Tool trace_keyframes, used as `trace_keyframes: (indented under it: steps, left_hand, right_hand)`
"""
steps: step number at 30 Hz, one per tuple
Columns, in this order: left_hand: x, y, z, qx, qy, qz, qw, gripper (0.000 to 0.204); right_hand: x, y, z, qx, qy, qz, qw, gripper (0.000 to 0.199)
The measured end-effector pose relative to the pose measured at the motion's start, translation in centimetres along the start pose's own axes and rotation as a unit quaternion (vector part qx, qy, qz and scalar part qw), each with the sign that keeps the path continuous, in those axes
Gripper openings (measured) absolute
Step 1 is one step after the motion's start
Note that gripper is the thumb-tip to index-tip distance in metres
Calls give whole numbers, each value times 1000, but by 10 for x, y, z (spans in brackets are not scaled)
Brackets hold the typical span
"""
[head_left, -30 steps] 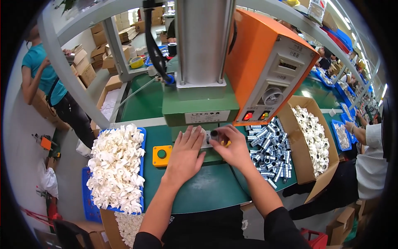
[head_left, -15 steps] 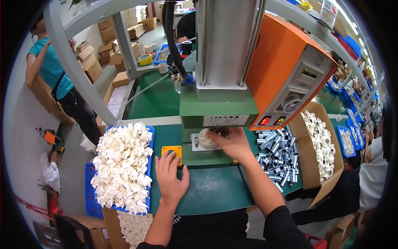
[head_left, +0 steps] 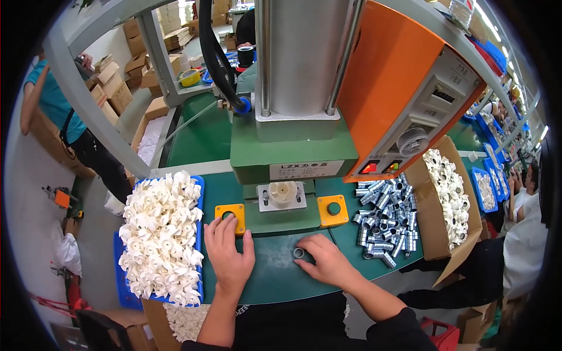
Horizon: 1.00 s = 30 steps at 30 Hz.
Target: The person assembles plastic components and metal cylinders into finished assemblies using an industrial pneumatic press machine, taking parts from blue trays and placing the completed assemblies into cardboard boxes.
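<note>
My left hand (head_left: 227,245) lies flat on the green bench, its fingertips on the left yellow button box (head_left: 229,214). My right hand (head_left: 325,260) rests on the bench below the press, fingertips closed on a small metal ring (head_left: 299,253). A white plastic impeller (head_left: 283,193) sits on the press fixture (head_left: 282,197) under the green press body (head_left: 293,149). The right yellow button box (head_left: 332,209) stands apart from my right hand.
A blue tray heaped with white impellers (head_left: 161,237) is on the left. A pile of metal sleeves (head_left: 383,219) and a cardboard box of assembled white parts (head_left: 449,199) lie to the right. An orange control box (head_left: 404,88) hangs above. Other people stand at far left and right.
My right hand came back from the fixture, leaving the impeller on it, and now sits lower on the bench with a metal ring. My left hand has reached up to the left button box.
</note>
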State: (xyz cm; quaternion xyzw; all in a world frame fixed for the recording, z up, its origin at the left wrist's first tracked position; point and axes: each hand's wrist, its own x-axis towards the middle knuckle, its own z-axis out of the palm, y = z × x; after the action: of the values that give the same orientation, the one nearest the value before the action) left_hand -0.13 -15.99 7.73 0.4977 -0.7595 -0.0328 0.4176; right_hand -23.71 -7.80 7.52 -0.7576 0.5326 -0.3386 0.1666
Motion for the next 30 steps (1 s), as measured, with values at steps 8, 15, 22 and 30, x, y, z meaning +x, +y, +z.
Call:
trace_keyframes:
  steps: [8,15,22,30]
  left_hand:
    - [-3,-2,1,3,10,-11,1000,35]
    - [-4,-1,2,-10,6,-17,1000,32]
    - [-3,-3,0,4,11,-9,1000,34]
    - [-2,-1,1,0,17,-12,1000,34]
  right_hand:
    - [92,-25,-23,496,163,111,846,58]
    - [85,-10,-25,737,76,62,669,63]
    - [35,17,-51,-83,243,14,966,53]
    - [18,29,-40,-251,151,46,955,37]
